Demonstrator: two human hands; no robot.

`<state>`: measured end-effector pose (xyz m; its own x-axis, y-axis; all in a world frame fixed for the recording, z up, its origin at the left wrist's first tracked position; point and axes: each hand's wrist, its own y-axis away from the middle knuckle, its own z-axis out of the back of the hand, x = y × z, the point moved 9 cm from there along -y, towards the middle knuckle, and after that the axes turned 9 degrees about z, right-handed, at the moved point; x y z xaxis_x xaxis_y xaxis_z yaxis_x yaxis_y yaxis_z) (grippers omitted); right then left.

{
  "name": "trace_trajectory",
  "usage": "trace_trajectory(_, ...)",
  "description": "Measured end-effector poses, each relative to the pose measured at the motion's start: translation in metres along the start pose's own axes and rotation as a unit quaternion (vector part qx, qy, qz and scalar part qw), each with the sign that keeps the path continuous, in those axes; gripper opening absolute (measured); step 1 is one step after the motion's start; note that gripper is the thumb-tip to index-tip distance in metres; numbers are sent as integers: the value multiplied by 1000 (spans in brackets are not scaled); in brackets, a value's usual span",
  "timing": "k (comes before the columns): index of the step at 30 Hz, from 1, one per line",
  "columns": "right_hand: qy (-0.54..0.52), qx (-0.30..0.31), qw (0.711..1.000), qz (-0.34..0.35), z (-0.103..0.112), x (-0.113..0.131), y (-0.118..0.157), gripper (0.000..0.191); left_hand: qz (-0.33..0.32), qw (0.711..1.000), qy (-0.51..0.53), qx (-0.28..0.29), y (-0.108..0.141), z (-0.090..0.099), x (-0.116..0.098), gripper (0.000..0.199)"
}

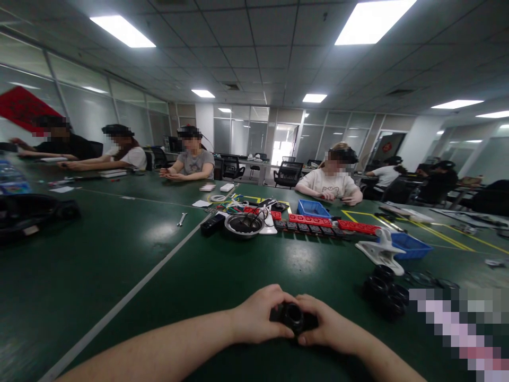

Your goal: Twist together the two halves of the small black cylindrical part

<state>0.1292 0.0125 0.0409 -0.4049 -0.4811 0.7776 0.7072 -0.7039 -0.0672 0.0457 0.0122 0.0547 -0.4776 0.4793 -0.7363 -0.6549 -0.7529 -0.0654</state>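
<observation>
A black part with a round, ring-like opening (pixel 293 315) is held low over the green table (pixel 167 286), near its front edge. My left hand (pixel 262 314) grips its left side, fingers over the top and thumb below. From the right, my right hand (pixel 328 324) wraps round the other side, its thumb close to the left one. Both hands partly hide the part's ends. To the right of my hands lies a group of several round black parts (pixel 385 292).
Beyond my hands lie a round metal-rimmed dish (pixel 244 226), red strips (pixel 310 219), a white stand (pixel 382 251) and blue trays (pixel 411 245). A wrench (pixel 182 219) lies left of them. A black bag-like object (pixel 32 215) is far left. Several people sit around the tables.
</observation>
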Motion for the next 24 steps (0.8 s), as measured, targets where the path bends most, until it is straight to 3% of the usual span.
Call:
trace_trajectory(3,-14,-3,1000,7,2,-2,1,38,4,1000,2,-7,0,-1,1,51)
trace_trajectory(6,19,-25,999,-28,1,-15,3,42,9,1000,-1,-12,1,-4,1,51)
trace_trajectory(10,136,-92,983,-85,-1,-23,5,43,55,997,0,-52,4,-3,5,46)
trace_trajectory(15,298,-123,943,-87,-2,-5,2,38,88,990,-1,-111,8,3,6,37)
trace_trajectory(20,187,-54,980,-45,-5,0,2,49,47,997,-3,-66,5,1,3,41)
trace_trajectory(24,78,-11,997,-14,-2,0,4,35,12,1000,2,-22,3,-1,2,46)
